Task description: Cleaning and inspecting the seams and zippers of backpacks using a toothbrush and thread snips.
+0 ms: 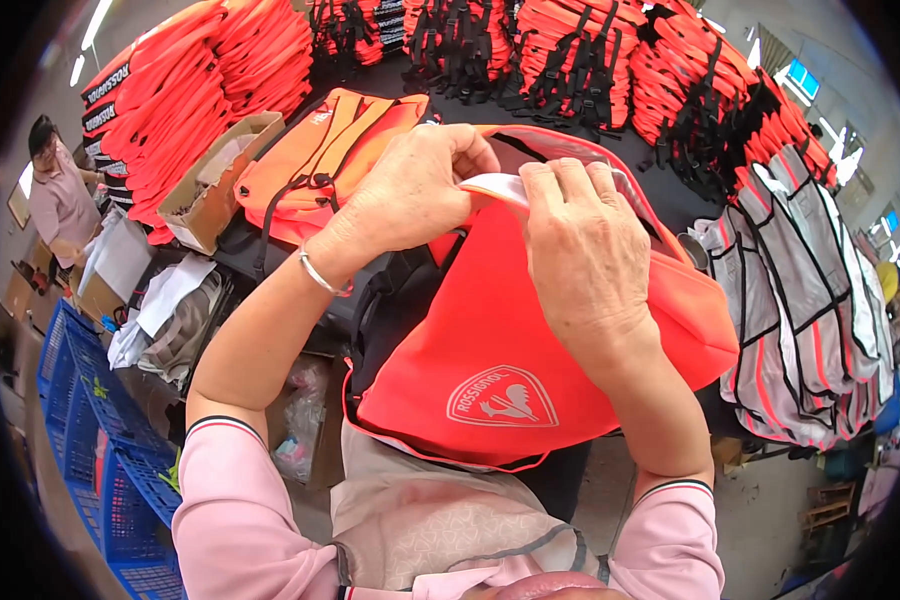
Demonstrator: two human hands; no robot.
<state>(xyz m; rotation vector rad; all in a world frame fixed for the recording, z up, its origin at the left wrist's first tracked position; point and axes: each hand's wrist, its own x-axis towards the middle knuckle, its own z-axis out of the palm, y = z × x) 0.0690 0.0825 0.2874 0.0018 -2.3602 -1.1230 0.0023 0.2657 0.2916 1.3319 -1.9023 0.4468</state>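
Observation:
A bright red-orange backpack with a pale shield-shaped print lies in front of me, against my apron and the dark table. Its mouth gapes toward the far side, where a folded-back white inner edge shows. My left hand, with a bangle at the wrist, is closed on this edge in a pinch. Just to its right, my right hand is closed over the same edge, fingers bent across it and thumb hidden. Beyond my left hand lies another orange bag with straps.
Stacks of red-orange bag pieces with black straps line the table's far side. Grey bag panels with black trim hang at the right. A cardboard box and blue crates are at the left, where another person stands.

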